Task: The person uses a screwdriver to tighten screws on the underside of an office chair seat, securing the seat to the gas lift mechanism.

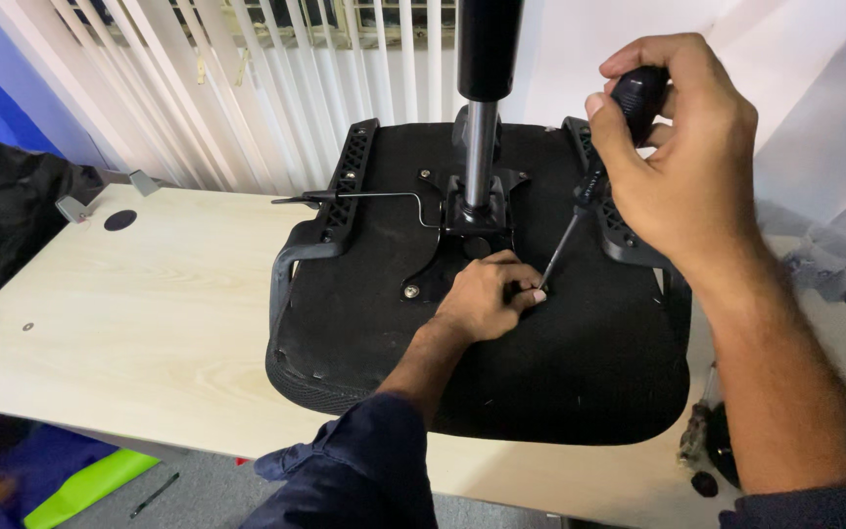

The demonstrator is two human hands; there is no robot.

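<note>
- Nearest us, our left hand (487,294) rests on the upturned chair seat (364,323), with the dark blue sleeve (354,470) bunched at six o'clock. Its fingers are curled together, pinching at the spot where the tool's tip lands; the small part pinched is hidden from us.
- The screwdriver (580,201) sits right of centre. Its long axis runs on a slant, tip down toward seven o'clock and handle up toward one o'clock. The shaft is thin dark metal; the handle is black and rounded.
- Our right hand (678,147) wraps that handle at about one o'clock, fingers closed around it, thumb pressed on the side.
- The seat lies underside up, covered in black woven fabric, with black plastic armrest brackets (350,181) on both flanks.
- Farther off, a shiny steel gas cylinder (480,147) rises from the black metal mounting plate (462,220) toward twelve o'clock, and a thin wire lever (364,196) points to nine o'clock.
- All rests on a pale wood-grain table (129,313).
- Farthest, white vertical blinds (276,69) hang.
</note>
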